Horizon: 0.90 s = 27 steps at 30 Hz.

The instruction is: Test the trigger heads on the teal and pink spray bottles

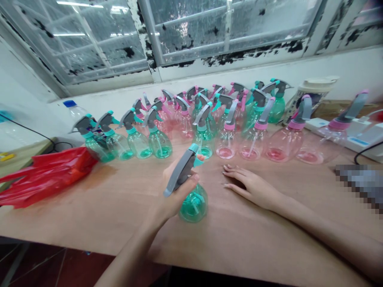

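Observation:
My left hand [176, 187] is wrapped around the neck of a green spray bottle [194, 205] with a grey and teal trigger head. The bottle is upright, low over or on the brown tabletop [131, 223]; contact at its base is hard to make out. To the right, my right hand [249, 183] lies on the table with fingers stretched out and holds nothing. Just behind it stands a pink spray bottle [226, 143] in a row of several. Another green spray bottle [160, 143] ends the row on the left.
More green and pink spray bottles crowd toward the wall. A red plastic bag [50, 171] lies at the left. At the right are a large jug [311, 93], a white power strip [359, 137] and a blurred-out dark object [362, 185]. Windows [233, 28] rise behind.

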{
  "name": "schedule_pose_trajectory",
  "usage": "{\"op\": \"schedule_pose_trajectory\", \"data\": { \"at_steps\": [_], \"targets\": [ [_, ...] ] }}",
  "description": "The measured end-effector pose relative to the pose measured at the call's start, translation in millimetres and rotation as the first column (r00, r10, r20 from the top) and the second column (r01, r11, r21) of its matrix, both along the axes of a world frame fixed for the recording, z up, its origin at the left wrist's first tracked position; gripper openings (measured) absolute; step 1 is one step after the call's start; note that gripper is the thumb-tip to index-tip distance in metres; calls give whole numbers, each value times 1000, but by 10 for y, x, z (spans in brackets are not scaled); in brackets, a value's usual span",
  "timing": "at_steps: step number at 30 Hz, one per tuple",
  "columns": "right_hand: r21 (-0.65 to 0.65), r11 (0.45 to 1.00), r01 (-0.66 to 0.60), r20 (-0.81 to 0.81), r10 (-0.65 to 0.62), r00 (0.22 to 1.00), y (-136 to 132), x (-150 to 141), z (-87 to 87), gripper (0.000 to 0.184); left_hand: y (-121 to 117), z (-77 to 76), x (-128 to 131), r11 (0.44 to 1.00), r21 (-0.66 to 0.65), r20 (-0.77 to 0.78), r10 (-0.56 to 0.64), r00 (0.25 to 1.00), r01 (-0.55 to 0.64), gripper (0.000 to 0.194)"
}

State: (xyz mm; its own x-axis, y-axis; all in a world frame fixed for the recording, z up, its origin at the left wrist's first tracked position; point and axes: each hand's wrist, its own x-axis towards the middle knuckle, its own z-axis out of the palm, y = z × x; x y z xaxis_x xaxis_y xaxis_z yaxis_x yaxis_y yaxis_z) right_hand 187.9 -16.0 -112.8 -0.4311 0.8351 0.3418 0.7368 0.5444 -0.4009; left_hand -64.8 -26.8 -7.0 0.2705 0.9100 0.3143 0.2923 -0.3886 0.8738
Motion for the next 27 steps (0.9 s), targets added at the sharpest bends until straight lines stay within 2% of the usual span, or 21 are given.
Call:
{"op": "schedule_pose_trajectory", "data": {
  "at_steps": [5, 9, 27],
  "targets": [
    [-1, 1000, 4, -7, -4, 1000, -2, -2, 2, 44, -24, 20, 34, 999, 17, 50, -38, 998, 37, 36],
    [4, 1000, -1, -2, 1, 1000, 2, 4, -4, 44, -25, 5, 36, 1000, 21, 44, -4, 999, 3, 39],
    [-10, 1000, 0, -4, 0, 1000, 4, 4, -13, 45, -32, 8, 44, 1000, 21, 55, -1, 998, 0, 42]
  ]
}}
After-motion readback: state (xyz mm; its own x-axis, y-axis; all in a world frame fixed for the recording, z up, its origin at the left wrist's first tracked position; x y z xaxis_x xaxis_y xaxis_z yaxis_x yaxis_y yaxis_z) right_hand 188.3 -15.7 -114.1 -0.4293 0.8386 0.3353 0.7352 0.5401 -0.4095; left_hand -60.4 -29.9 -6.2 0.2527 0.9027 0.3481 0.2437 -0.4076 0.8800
